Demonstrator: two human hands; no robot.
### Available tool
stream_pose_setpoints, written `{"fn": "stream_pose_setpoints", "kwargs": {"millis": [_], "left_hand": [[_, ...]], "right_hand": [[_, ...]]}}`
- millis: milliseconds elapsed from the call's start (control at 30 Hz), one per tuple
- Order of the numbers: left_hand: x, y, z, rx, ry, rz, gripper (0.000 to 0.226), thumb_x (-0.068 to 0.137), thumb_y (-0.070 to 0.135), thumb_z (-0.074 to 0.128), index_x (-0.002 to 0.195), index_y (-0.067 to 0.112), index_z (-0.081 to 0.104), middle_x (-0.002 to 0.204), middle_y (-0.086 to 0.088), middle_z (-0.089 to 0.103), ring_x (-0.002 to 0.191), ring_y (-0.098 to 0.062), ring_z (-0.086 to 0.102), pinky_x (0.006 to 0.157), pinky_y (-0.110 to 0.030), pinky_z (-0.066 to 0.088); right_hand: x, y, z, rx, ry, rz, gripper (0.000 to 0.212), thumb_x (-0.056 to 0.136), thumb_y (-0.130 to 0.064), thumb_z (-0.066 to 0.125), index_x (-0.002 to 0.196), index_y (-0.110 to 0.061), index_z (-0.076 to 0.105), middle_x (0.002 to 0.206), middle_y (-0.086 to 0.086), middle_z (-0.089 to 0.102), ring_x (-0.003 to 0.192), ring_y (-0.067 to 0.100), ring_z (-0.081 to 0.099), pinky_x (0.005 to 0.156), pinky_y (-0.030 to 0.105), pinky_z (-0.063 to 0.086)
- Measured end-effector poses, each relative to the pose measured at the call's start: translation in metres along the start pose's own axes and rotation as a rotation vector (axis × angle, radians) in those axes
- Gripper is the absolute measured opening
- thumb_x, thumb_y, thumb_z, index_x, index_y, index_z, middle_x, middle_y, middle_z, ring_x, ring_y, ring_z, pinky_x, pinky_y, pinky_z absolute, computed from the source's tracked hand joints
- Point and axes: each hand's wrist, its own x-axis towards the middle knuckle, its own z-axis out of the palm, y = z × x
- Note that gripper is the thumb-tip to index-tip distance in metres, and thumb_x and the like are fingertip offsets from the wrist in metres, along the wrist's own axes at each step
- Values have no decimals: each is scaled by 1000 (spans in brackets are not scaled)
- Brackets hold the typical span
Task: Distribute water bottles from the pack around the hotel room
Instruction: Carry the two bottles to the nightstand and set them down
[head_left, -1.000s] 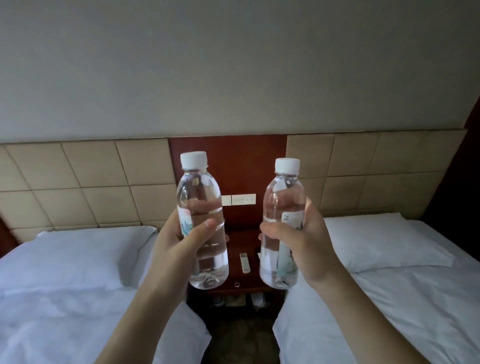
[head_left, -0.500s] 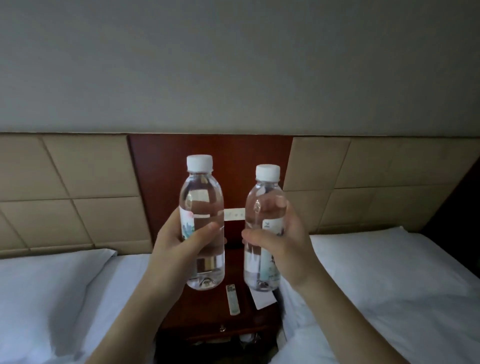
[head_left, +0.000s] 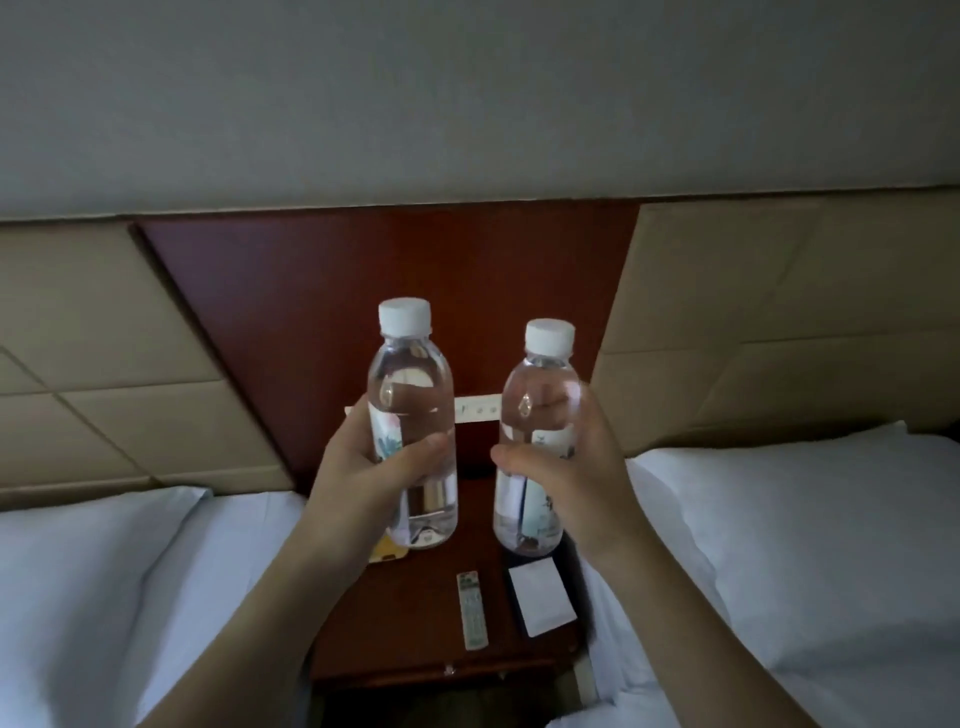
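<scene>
I hold two clear water bottles upright, each with a white cap and a pale label. My left hand grips the left bottle around its middle. My right hand grips the right bottle the same way. Both bottles hang just above the back of a dark red wooden nightstand that stands between two beds. Whether their bases touch the top is not clear. The pack is out of view.
On the nightstand lie a slim remote, a white card and a yellow item partly under my left wrist. White pillows and bedding flank it. A switch plate sits on the red wall panel.
The view has closed in on the nightstand and tilted down. Both bottles have come lower and nearer its top, still held side by side.
</scene>
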Motion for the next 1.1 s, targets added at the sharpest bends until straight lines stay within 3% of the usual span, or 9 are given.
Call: {"fn": "stream_pose_setpoints", "kwargs": {"millis": [133,267,433,567,600,700,833,1000,1100], "left_hand": [[49,-46,10,27,-26,-55,45,62,29,76,106,28,64,87,3,70,83,-14,69,69,-25,56],[98,-115,6,70,-3,-115,50,66,17,79,112,16,60,91,-1,71,87,-18,70,73,-31,57],[149,-216,-4,144,55,-229,49,71,-5,80,112,15,62,93,2,75,88,-12,71,74,-25,56],[177,-298,-17,225,81,-259,58,69,4,85,117,25,61,101,6,74,94,-10,70,78,-25,56],[182,-319,-22,241,86,-265,58,69,6,86,117,27,61,102,6,74,95,-11,70,79,-26,55],[193,-378,-34,308,129,-271,57,67,17,88,116,28,62,102,6,73,98,-12,69,83,-30,55],[199,-445,-46,367,129,-294,63,67,20,89,120,30,58,106,10,70,101,-4,67,86,-23,53],[204,-516,-57,385,102,-324,65,66,24,90,120,34,56,107,13,70,101,-4,67,89,-31,57],[206,-555,-64,387,114,-339,66,64,30,90,119,39,55,108,13,70,102,-7,68,91,-40,56]], "right_hand": [[59,46,-20,-7,-47,36,50,70,-7,80,107,-29,56,84,-10,65,80,7,67,68,19,54],[113,115,-29,-27,-87,107,49,75,2,78,105,-29,53,78,-18,63,76,1,65,65,15,52],[168,216,-22,-86,-125,208,51,72,-1,80,108,-26,53,88,-10,66,87,8,68,70,23,54],[197,299,-14,-183,-129,258,54,64,-14,84,109,-23,55,97,5,67,95,23,69,85,53,57],[201,319,-12,-202,-118,260,55,63,-15,84,108,-25,54,97,4,68,95,22,69,85,54,57],[209,374,-5,-253,-81,260,61,66,-11,86,109,-36,51,99,-7,66,94,7,67,80,39,56],[214,441,0,-303,-58,262,67,63,-28,86,115,-44,47,102,-12,65,95,15,68,78,51,59],[221,506,6,-376,-42,239,71,68,-13,88,110,-49,43,105,-15,64,98,-7,61,78,14,48],[227,539,7,-388,-41,242,71,68,-12,89,110,-48,43,105,-17,63,98,-11,60,74,5,46]]}}
